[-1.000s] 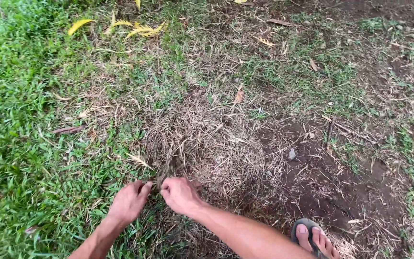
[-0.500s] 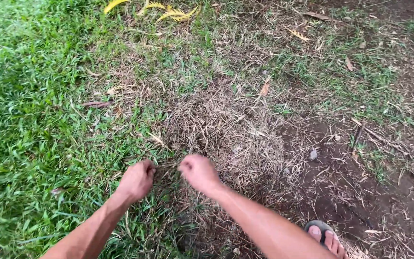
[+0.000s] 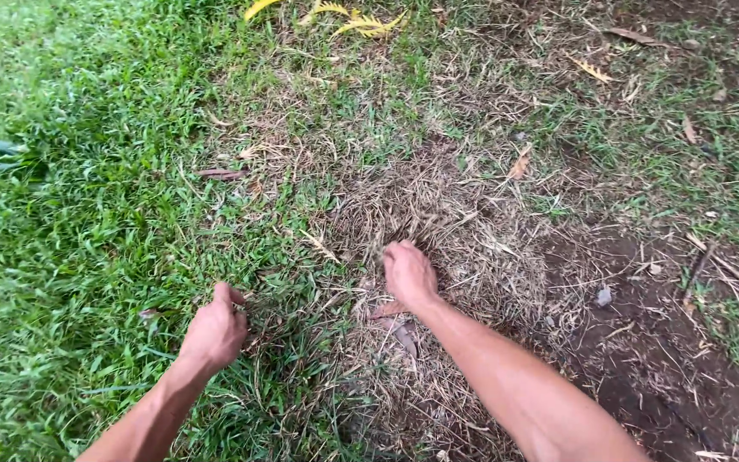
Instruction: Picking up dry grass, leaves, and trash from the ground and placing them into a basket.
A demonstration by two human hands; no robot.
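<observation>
Since the earlier frames the hands have drawn apart: they were close together at the near edge of the dry patch, and now the left hand [image 3: 215,329] sits further out over the green grass [image 3: 79,239] while the right hand [image 3: 408,274] has gone deeper into the dry grass [image 3: 446,214].

Left hand: fingers curled in, knuckles up, a loose fist pressed into the green blades at the border of the two grasses. Whether it has a tuft gripped cannot be told; the fingertips are buried.

Right hand: fingers bent down and closed into the straw-coloured mat near its centre, thumb tucked alongside. It looks closed on a bunch of dry stems, though the stems inside the grip are hidden.

The dry grass forms a rounded mat between green turf on the left and bare dark soil [image 3: 643,342] on the right.

Surroundings: yellow leaves [image 3: 361,21] lie at the top edge, well apart from both hands. A brown leaf [image 3: 521,164] rests beyond the mat. A small pale stone [image 3: 604,296] lies on the soil.
</observation>
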